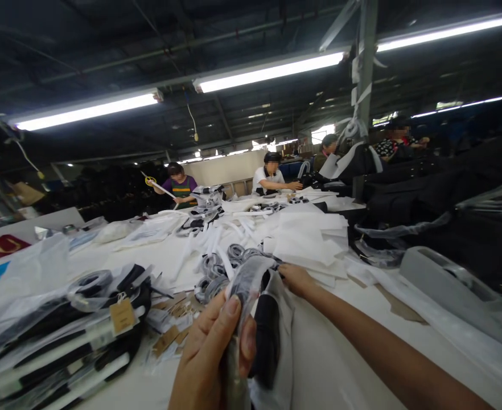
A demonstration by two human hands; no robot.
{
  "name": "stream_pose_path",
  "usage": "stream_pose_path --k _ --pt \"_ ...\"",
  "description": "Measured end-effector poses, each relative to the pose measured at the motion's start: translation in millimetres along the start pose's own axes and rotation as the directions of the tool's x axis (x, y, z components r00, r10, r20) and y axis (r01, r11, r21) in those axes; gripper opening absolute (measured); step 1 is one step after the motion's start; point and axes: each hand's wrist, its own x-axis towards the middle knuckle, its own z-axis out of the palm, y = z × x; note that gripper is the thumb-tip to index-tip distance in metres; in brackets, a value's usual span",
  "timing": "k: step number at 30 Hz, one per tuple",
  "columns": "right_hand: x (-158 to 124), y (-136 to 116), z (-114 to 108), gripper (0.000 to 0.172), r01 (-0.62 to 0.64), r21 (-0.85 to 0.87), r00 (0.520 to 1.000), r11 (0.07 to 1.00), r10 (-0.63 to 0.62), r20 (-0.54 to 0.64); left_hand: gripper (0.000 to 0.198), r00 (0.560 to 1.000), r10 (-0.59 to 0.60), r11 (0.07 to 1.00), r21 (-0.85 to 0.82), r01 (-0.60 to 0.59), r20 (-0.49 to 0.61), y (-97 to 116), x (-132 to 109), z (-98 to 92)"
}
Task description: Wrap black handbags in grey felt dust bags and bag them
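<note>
A bag handle (257,269) wrapped in clear plastic arches up in front of me. My left hand (217,341) is closed round its near side, thumb on top of the wrap. Beneath the arch shows a black roll-like part (266,333) with whitish wrapping beside it. At the far end of the arch, my right hand (299,280) has its fingers closed against the handle; their tips are partly hidden. Just beyond both hands lie several plastic-wrapped coiled straps (212,266).
Black bags with wrapped handles (63,341) and a brown tag (122,315) lie left. Small brown tags (165,340) are scattered nearby. White sheets (306,233) and white strips (186,256) cover the table's middle. Dark fabric (417,199) is piled right. Several people work farther back.
</note>
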Motion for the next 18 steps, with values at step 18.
stream_pose_path --k 18 --pt "-124.8 -12.8 -99.1 0.042 -0.378 0.312 0.923 0.871 0.382 0.052 0.043 0.999 -0.037 0.981 0.19 0.034 0.015 12.1 -3.3 -25.6"
